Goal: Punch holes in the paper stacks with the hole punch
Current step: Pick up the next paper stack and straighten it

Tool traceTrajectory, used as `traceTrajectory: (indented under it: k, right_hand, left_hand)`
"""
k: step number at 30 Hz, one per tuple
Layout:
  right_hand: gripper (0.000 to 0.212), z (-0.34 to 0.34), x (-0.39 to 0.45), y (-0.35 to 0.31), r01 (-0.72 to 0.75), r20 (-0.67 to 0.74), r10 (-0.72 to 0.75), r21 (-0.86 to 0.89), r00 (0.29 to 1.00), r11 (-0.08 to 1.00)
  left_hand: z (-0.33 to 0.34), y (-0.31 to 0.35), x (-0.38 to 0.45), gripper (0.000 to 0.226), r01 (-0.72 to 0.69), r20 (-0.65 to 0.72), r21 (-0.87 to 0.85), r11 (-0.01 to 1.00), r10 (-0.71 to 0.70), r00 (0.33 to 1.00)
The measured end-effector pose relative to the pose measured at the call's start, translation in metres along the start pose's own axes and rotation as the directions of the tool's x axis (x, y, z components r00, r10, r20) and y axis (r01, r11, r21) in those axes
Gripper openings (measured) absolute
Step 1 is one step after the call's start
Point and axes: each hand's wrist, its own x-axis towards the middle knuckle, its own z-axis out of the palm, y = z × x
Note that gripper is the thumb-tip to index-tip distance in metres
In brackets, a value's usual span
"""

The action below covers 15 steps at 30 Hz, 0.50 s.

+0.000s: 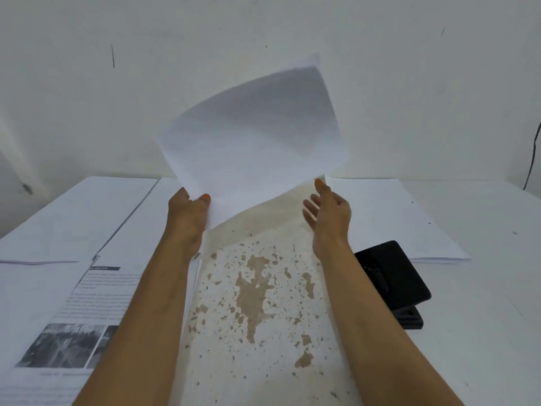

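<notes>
The left hand (188, 210) has its grip closed on a bunch of white sheets (254, 136). The thumb lies on top of the near left corner and the other fingers are hidden under it. The sheets are lifted up off the tabletop (483, 332) and tilt up and away from the grip, toward the white wall (409, 83). The far edge looks blurry.

The right hand (329, 213) is to the right of that grip. Its grip is open, with the fingers spread and loose. One fingertip (319, 183) is right at the near right corner of the lifted sheets, but I cannot tell if it touches them.

Below the grip and between the two arms, the tabletop has a worn patch with brown spots (254, 294).

The black hole punch (392, 279) sits on the tabletop, to the right of the right arm and nearer to the person than the grip. No paper is in it.

A flat white paper stack (409, 224) lies to the right of the grip, just behind the hole punch. To the left of the grip lie more printed pages (87, 303) with text and a grey picture, and another white stack (73, 218) behind them.
</notes>
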Motion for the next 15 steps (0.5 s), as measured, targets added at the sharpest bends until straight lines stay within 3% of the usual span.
traceTrajectory:
  k: [3,7,15]
  right_hand:
    - [0.041,0.008,-0.004,0.006,-0.101,0.144,0.109,-0.064,0.983,0.993]
    - [0.027,0.022,-0.013,0.017,-0.103,0.2,0.121,-0.102,0.972,0.99]
    - [0.026,0.03,-0.018,0.019,0.039,0.036,-0.035,-0.122,0.999,0.992]
  left_hand:
    - [0.011,0.001,-0.006,0.022,-0.024,0.026,-0.02,1.0,0.025,0.999]
    - [0.027,-0.001,-0.014,0.028,-0.035,0.044,-0.003,0.999,0.035,0.998]
    - [0.041,-0.003,-0.025,0.026,-0.051,0.166,-0.009,0.999,0.052,0.985]
